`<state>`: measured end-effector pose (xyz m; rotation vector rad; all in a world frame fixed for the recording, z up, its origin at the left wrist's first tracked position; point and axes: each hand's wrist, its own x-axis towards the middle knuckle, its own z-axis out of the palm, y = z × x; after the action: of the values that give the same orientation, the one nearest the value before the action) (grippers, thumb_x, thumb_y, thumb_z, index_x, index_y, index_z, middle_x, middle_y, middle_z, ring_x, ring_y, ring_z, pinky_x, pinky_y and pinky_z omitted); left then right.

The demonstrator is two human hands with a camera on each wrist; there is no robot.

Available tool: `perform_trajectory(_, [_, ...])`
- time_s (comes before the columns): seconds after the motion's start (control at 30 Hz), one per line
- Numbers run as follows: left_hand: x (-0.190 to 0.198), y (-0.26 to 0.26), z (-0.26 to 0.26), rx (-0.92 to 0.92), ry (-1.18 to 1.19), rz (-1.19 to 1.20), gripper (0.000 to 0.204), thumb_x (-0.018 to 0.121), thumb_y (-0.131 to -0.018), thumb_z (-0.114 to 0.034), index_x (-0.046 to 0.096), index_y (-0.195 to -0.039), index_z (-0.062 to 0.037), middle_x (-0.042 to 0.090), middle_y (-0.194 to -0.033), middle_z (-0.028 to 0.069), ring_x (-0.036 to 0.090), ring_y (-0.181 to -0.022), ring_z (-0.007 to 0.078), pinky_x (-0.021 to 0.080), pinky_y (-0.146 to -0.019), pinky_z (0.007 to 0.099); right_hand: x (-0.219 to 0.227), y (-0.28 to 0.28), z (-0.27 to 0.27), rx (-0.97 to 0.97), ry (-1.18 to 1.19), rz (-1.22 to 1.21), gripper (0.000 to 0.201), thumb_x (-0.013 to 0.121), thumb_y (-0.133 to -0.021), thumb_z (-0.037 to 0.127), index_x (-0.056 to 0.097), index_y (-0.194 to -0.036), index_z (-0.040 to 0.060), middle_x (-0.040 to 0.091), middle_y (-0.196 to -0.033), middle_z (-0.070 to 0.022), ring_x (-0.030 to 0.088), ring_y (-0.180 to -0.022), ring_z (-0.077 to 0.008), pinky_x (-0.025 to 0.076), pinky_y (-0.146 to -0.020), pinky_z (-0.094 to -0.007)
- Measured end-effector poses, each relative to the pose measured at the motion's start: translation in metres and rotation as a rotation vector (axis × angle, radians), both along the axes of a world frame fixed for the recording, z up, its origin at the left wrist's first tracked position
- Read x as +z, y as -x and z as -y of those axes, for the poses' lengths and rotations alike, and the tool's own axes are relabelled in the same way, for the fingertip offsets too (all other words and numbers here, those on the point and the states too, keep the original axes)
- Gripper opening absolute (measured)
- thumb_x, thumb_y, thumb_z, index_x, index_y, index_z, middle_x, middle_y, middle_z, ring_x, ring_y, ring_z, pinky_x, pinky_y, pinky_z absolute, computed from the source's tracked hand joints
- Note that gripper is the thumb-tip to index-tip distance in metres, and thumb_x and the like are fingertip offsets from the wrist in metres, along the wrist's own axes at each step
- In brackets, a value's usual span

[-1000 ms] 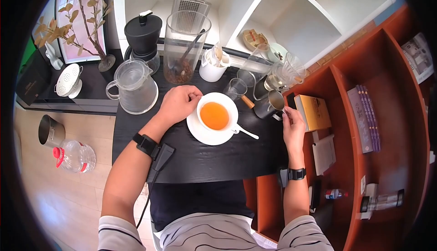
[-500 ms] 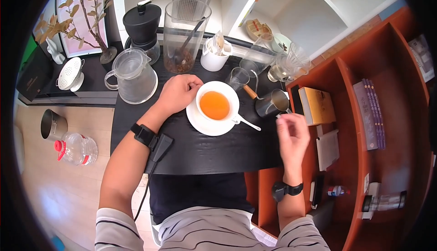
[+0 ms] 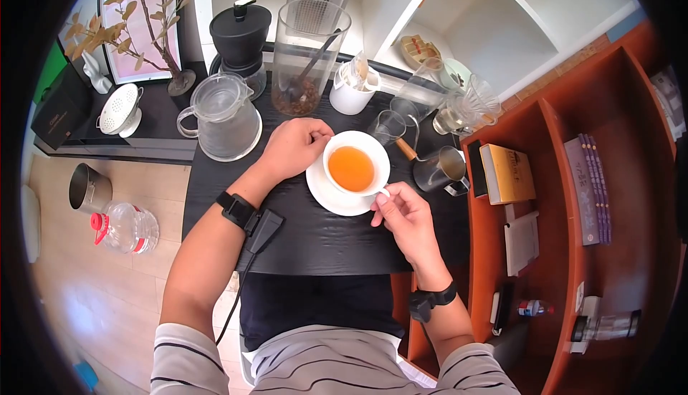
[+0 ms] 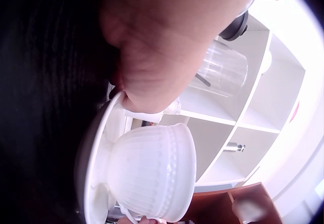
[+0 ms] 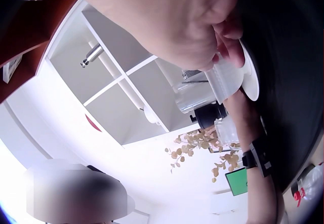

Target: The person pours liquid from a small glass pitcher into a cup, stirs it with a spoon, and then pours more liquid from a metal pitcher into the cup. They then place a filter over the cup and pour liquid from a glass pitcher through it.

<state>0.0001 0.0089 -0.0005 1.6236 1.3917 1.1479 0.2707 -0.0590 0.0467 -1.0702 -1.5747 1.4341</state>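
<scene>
On a black table [image 3: 344, 244], a white cup [image 3: 381, 157] of amber liquid [image 3: 351, 168] stands upright before the person; its base rests on a white saucer [image 3: 330, 199], and the left wrist view shows its fluted side and the beaded band below its lip. Both hands are busy; the left hand [image 3: 295, 148] pinches the saucer's rim at its far left edge, fingers curled; the right hand [image 3: 407, 224] holds the cup by its handle at the near right side, thumb and fingers close together. Each wrist wears a black strap [image 3: 240, 212]; a dark cable [image 3: 244, 277] hangs from the left one.

To the right of the cup sits a metal pitcher [image 3: 434, 171]; a wooden handle [image 3: 406, 149] lies between it and a clear glass [image 3: 387, 128]. Behind the cup stands a white mug [image 3: 351, 100] filled with paper packets; farther left come a tall clear cylinder [image 3: 308, 44] with brown beans and a dark spoon inside, a lidded glass jug [image 3: 228, 119] and a black grinder [image 3: 240, 33]. White shelving [image 3: 390, 1] rises beyond; on the right, a reddish-brown bookcase [image 3: 562, 180] holds a yellow book [image 3: 507, 173]; on the pale floor [image 3: 107, 280] to the left sits a plastic bottle [image 3: 132, 229] with a red cap.
</scene>
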Motion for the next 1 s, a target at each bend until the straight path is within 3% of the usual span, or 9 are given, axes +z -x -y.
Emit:
perform_trajectory(0.1, [0.003,0.000,0.000,-0.004,0.044,0.001,0.018,0.069,-0.093,-0.015,0.079,-0.103,-0.0037,0.076,-0.083,0.0115,0.072,-0.071,0.0199,0.055,-0.068,0.0339,0.007,0.000,-0.001,-0.004,0.185,-0.004,0.016,0.063,-0.110,0.021,0.068,-0.110,0.0055,0.075,-0.095,-0.0034,0.070,-0.079,-0.0094,0.044,-0.062,-0.0210])
perform_trajectory(0.3, [0.004,-0.001,0.001,0.019,0.014,-0.013,0.018,0.070,-0.093,-0.015,0.080,-0.102,-0.0031,0.077,-0.084,0.0109,0.072,-0.072,0.0191,0.055,-0.068,0.0334,-0.005,-0.003,-0.001,-0.011,0.165,-0.044,0.020,0.062,-0.111,0.023,0.069,-0.106,0.0055,0.075,-0.095,-0.0036,0.068,-0.077,-0.0093,0.044,-0.063,-0.0212])
perform_trajectory(0.37, [0.005,-0.002,0.002,0.010,-0.030,-0.057,0.015,0.068,-0.099,-0.009,0.078,-0.105,0.0015,0.074,-0.079,0.0012,0.062,-0.067,0.0049,0.051,-0.063,0.0246,-0.008,-0.001,0.001,-0.028,0.136,-0.063,0.022,0.061,-0.111,0.024,0.068,-0.103,0.0044,0.073,-0.094,-0.0051,0.067,-0.076,-0.0103,0.045,-0.063,-0.0215])
perform_trajectory(0.7, [0.009,-0.003,0.003,0.011,-0.026,-0.086,0.016,0.070,-0.097,-0.011,0.078,-0.105,0.0003,0.071,-0.076,0.0012,0.058,-0.065,0.0051,0.048,-0.061,0.0260,0.009,-0.006,0.014,-0.090,0.055,-0.127,0.023,0.062,-0.110,0.018,0.070,-0.098,0.0003,0.070,-0.086,-0.0043,0.061,-0.071,-0.0092,0.049,-0.067,-0.0247])
perform_trajectory(1.0, [0.008,-0.003,0.003,0.014,0.003,-0.087,0.017,0.069,-0.096,-0.012,0.079,-0.105,-0.0007,0.071,-0.077,0.0008,0.056,-0.065,0.0054,0.048,-0.062,0.0262,0.057,-0.053,0.014,-0.223,-0.084,-0.150,0.024,0.062,-0.110,0.021,0.068,-0.095,0.0031,0.070,-0.083,-0.0051,0.058,-0.065,-0.0088,0.047,-0.062,-0.0226])
